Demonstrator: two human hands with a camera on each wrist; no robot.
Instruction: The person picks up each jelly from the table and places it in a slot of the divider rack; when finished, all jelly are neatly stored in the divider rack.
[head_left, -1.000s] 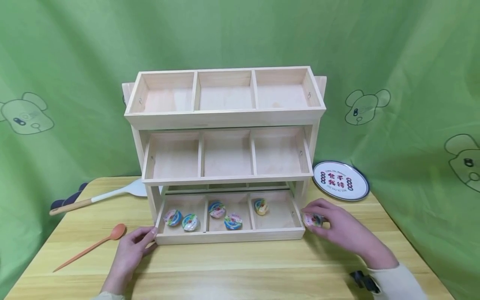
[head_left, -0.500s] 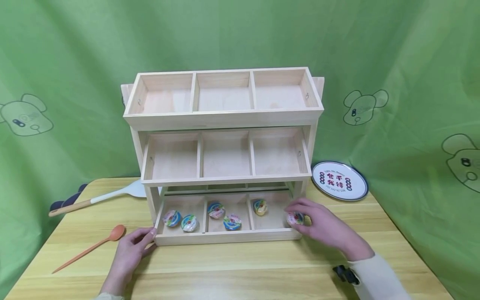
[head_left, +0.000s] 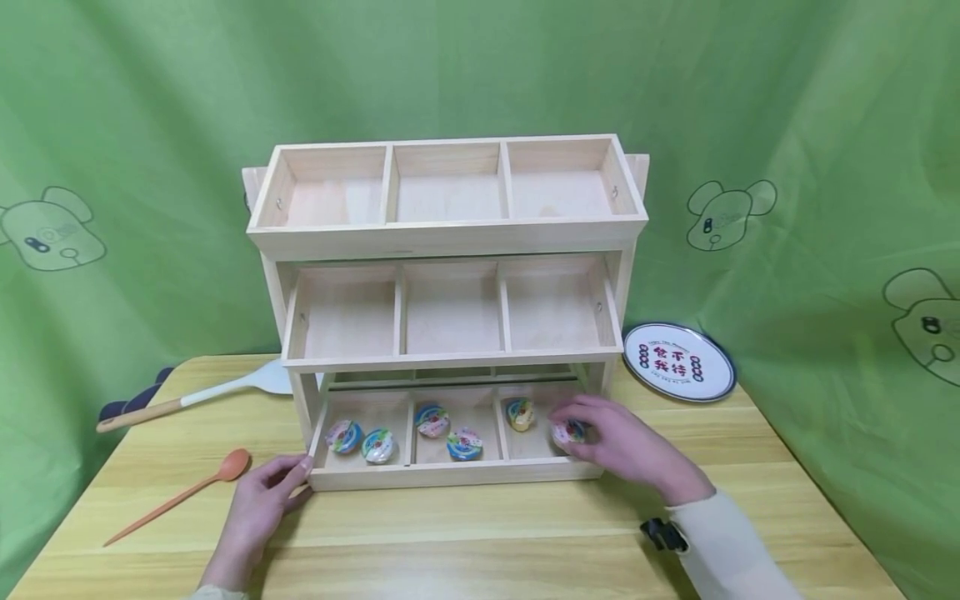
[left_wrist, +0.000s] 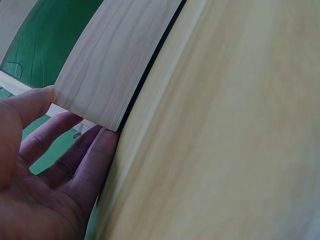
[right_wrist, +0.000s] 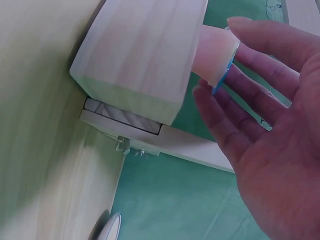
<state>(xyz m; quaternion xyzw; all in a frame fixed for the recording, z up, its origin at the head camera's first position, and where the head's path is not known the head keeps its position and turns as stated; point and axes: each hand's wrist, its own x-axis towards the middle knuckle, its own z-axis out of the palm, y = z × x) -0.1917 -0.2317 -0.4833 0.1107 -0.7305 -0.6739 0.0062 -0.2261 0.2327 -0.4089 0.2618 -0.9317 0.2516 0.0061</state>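
Observation:
A three-tier wooden rack [head_left: 450, 237] stands on the table, each tier split into three compartments. My right hand [head_left: 626, 442] holds a small jelly cup [head_left: 567, 432] by its sides, over the bottom tier's right compartment. In the right wrist view, the pinkish jelly cup [right_wrist: 215, 54] sits between thumb and fingers, its blue-edged lid toward the palm. A yellowish jelly cup [head_left: 521, 414] lies in that same compartment. Two more lie in the middle one and two in the left. My left hand [head_left: 258, 508] grips the bottom tier's left front corner [left_wrist: 87, 95] between thumb and fingers.
Left of the rack lie an orange spoon [head_left: 180, 497] and a white spatula [head_left: 225, 390] with a wooden handle. A white plate [head_left: 680, 362] with a blue rim is at the back right. Green cloth [head_left: 450, 67] hangs behind the table.
My right hand has moved left with the jelly cup, from beside the rack's right end to over the bottom right compartment. My left hand stays at the corner.

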